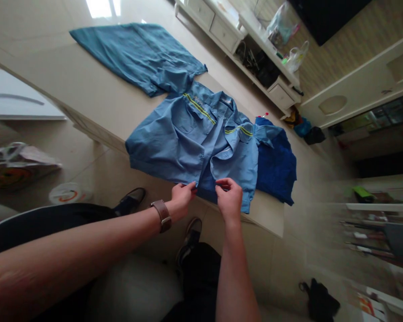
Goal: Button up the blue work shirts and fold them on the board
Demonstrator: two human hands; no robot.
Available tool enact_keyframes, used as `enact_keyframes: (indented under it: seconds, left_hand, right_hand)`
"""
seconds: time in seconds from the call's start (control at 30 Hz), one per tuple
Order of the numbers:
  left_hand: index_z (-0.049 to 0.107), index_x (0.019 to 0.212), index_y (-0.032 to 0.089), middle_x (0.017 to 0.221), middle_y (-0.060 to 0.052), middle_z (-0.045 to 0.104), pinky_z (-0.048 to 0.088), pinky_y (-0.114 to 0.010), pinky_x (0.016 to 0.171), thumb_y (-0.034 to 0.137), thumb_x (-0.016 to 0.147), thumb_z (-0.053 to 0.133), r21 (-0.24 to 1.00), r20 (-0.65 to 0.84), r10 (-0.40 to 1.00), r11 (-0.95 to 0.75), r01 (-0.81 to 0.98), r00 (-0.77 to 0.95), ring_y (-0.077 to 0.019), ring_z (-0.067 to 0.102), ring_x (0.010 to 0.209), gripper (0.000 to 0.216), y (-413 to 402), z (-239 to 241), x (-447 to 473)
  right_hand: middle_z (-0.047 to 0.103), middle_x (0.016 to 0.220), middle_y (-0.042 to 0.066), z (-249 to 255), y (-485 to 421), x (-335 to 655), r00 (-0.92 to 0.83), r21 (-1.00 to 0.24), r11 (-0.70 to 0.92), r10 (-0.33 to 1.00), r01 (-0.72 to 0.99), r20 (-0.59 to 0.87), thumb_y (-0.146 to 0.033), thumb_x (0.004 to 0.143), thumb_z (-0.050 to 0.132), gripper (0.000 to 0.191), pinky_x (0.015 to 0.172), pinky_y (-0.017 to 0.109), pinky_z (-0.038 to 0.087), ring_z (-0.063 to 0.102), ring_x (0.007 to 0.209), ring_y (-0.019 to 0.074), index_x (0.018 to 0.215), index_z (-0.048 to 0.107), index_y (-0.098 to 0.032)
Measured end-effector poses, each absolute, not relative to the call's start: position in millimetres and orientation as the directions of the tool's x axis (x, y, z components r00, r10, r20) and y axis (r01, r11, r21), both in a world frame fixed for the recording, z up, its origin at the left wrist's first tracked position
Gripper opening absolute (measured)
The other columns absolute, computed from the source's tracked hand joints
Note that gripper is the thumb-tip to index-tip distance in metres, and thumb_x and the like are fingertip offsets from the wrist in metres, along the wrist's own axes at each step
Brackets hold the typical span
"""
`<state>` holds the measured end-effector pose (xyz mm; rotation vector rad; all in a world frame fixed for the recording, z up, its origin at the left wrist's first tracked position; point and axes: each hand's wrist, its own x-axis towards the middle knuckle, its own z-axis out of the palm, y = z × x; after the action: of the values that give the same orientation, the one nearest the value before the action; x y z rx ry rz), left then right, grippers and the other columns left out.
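Note:
A light blue work jacket (168, 129) with yellow stripes across the chest lies on the low table (43, 71), its collar away from me and its front partly unfastened. My left hand (182, 197), with a brown strap on the wrist, pinches the bottom hem beside the front opening. On the other side of the gap, my right hand (229, 194) is closed on the opposite front edge near the hem. Both hands are at the table's near edge, with the fingertips partly hidden.
A teal-blue garment (130, 51) lies on the table's left part, and a dark blue cloth (277, 165) on its right. Behind stands a white cabinet (204, 18) with plastic bags. A white lidded bucket (69, 193) and a black bag (322, 302) are on the floor.

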<state>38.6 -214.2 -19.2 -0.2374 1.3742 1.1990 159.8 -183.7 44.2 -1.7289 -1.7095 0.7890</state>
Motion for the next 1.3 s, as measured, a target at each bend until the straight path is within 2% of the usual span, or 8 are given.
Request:
enact_keyframes:
  seconds: [0.2, 0.4, 0.53, 0.67, 0.8, 0.97, 1.17, 1.3]
  left_hand:
    - [0.058, 0.074, 0.015, 0.074, 0.0, 0.067, 0.058, -0.029, 0.08, 0.01, 0.073, 0.081, 0.544, -0.772, 0.557, 0.328, -0.772, -0.307, -0.011, 0.066, 0.069, 0.024, -210, -15, 40]
    - [0.068, 0.074, 0.012, 0.073, -0.005, 0.072, 0.054, -0.031, 0.074, 0.02, 0.062, 0.088, 0.712, -0.633, 0.697, 0.354, -0.607, -0.336, -0.0168, 0.065, 0.07, 0.024, -216, 0, 37]
    - [0.076, 0.074, 0.011, 0.079, -0.008, 0.076, 0.052, -0.028, 0.072, 0.021, 0.062, 0.086, 0.775, -0.508, 0.812, 0.284, -0.565, -0.288, -0.0176, 0.067, 0.073, 0.019, -217, 7, 34]
    - [0.078, 0.075, 0.012, 0.081, -0.008, 0.078, 0.052, -0.028, 0.074, 0.021, 0.063, 0.083, 0.829, -0.424, 0.861, 0.244, -0.504, -0.28, -0.0176, 0.066, 0.073, 0.016, -212, 9, 29]
    - [0.076, 0.074, 0.014, 0.082, -0.007, 0.078, 0.053, -0.029, 0.076, 0.027, 0.067, 0.079, 0.897, -0.32, 0.915, 0.209, -0.39, -0.245, -0.0184, 0.066, 0.076, 0.015, -207, 10, 26]
    - [0.074, 0.076, 0.016, 0.081, -0.006, 0.076, 0.051, -0.028, 0.074, 0.032, 0.071, 0.073, 0.968, -0.234, 0.954, 0.21, -0.138, -0.186, -0.0193, 0.065, 0.077, 0.017, -204, 16, 18]
    - [0.067, 0.061, 0.017, 0.061, -0.002, 0.067, 0.038, -0.024, 0.057, 0.035, 0.073, 0.072, 0.969, -0.165, 0.966, 0.196, 0.147, -0.199, -0.0147, 0.055, 0.058, 0.023, -199, 26, 4]
    - [0.069, 0.063, 0.017, 0.065, -0.004, 0.07, 0.041, -0.026, 0.059, 0.035, 0.075, 0.072, 0.966, -0.146, 0.977, 0.175, 0.191, -0.157, -0.0166, 0.058, 0.061, 0.021, -200, 28, 1]
  right_hand:
    - [0.071, 0.077, 0.003, 45, -184, 150, 0.001, -0.773, -0.014, 1.0, 0.634, -0.016, -0.025, 0.073, 0.057, 0.011, 0.071, 0.029, 0.052, 0.065, 0.072, 0.0187, 0.077, 0.066, -0.02]
    - [0.069, 0.077, 0.002, 46, -186, 138, -0.004, -0.79, -0.011, 1.0, 0.613, -0.018, -0.025, 0.072, 0.057, 0.011, 0.07, 0.028, 0.052, 0.062, 0.072, 0.0179, 0.079, 0.064, -0.021]
    - [0.068, 0.08, 0.003, 43, -187, 137, -0.006, -0.8, 0.01, 1.0, 0.6, 0.007, -0.026, 0.073, 0.058, 0.014, 0.073, 0.029, 0.053, 0.063, 0.076, 0.0181, 0.084, 0.063, -0.021]
    - [0.068, 0.083, 0.003, 40, -185, 139, -0.021, -0.819, 0.018, 1.0, 0.573, 0.007, -0.026, 0.072, 0.06, 0.021, 0.076, 0.03, 0.053, 0.065, 0.078, 0.0188, 0.092, 0.062, -0.02]
    - [0.068, 0.085, 0.004, 38, -185, 139, 0.021, -0.824, 0.012, 0.999, 0.567, 0.029, -0.026, 0.075, 0.059, 0.019, 0.076, 0.031, 0.054, 0.065, 0.08, 0.0193, 0.093, 0.061, -0.021]
    - [0.069, 0.083, 0.004, 34, -189, 134, 0.084, -0.855, 0.01, 0.995, 0.518, 0.062, -0.025, 0.079, 0.056, 0.018, 0.076, 0.032, 0.054, 0.067, 0.08, 0.0205, 0.096, 0.061, -0.022]
    - [0.071, 0.085, 0.005, 31, -193, 125, 0.089, -0.86, 0.099, 0.982, 0.501, 0.165, -0.022, 0.082, 0.054, 0.014, 0.076, 0.033, 0.053, 0.068, 0.079, 0.0216, 0.093, 0.064, -0.021]
    - [0.072, 0.085, 0.004, 31, -195, 127, 0.11, -0.864, 0.12, 0.974, 0.489, 0.198, -0.022, 0.082, 0.055, 0.014, 0.077, 0.034, 0.053, 0.069, 0.081, 0.0224, 0.092, 0.064, -0.022]
